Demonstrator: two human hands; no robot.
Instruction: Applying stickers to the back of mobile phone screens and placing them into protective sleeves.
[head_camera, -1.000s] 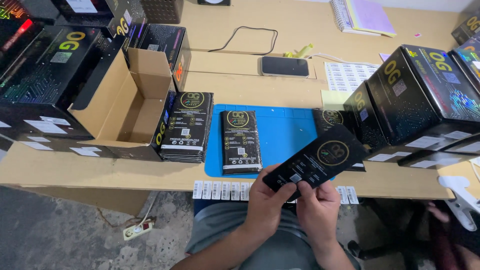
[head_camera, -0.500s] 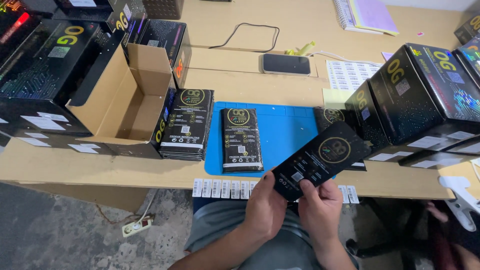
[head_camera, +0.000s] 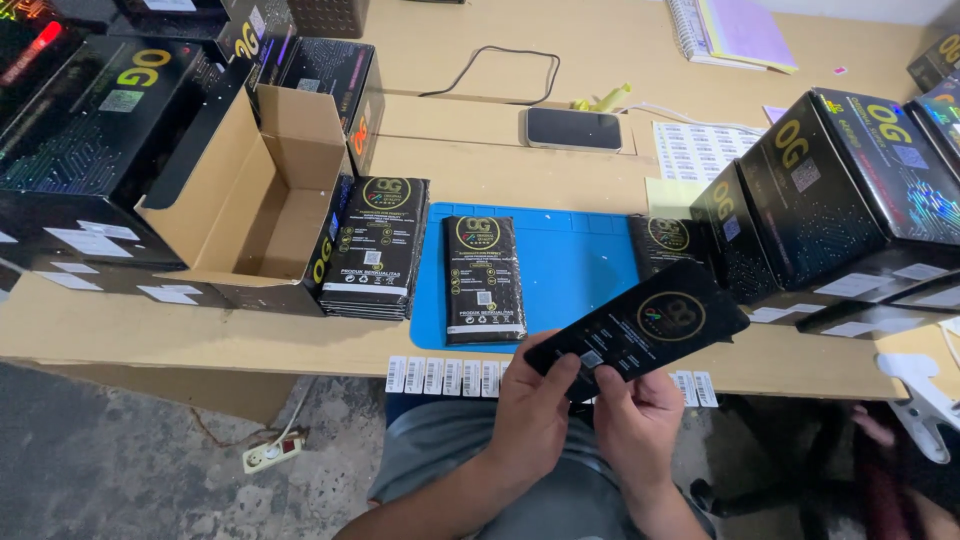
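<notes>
Your table (head_camera: 150, 330) fills the view, a pale wooden top, and the blue mat (head_camera: 580, 265) near its front edge is the mark for everything else. Left of the mat, big black cartons (head_camera: 90, 140) stand stacked, and an open cardboard box (head_camera: 250, 200) lies on its side just beside them, its mouth turned toward the mat. On the other side, right of the mat, more black cartons (head_camera: 850, 200) lean in a row. Between the open box and the mat sits a stack of flat black packets (head_camera: 375, 245), touching the mat's left edge. On the mat itself, toward its left half, a second, shorter pile of black packets (head_camera: 483, 278) lies flat. At the mat's right edge another dark packet (head_camera: 665, 240) peeks out, partly hidden. Behind the mat a dark phone (head_camera: 574, 128) rests face up, a sticker sheet (head_camera: 700, 150) to its right.

Now to you: in front of the mat, just off the table edge, you hold one flat black packet (head_camera: 640, 325) tilted, its far end rising toward the right. Your left hand (head_camera: 535, 415) grips its near end, thumb on top. Your right hand (head_camera: 635, 425) pinches the same end from below, thumb pressing its face. A strip of small barcode labels (head_camera: 445, 375) lines the table edge just below the mat.
</notes>
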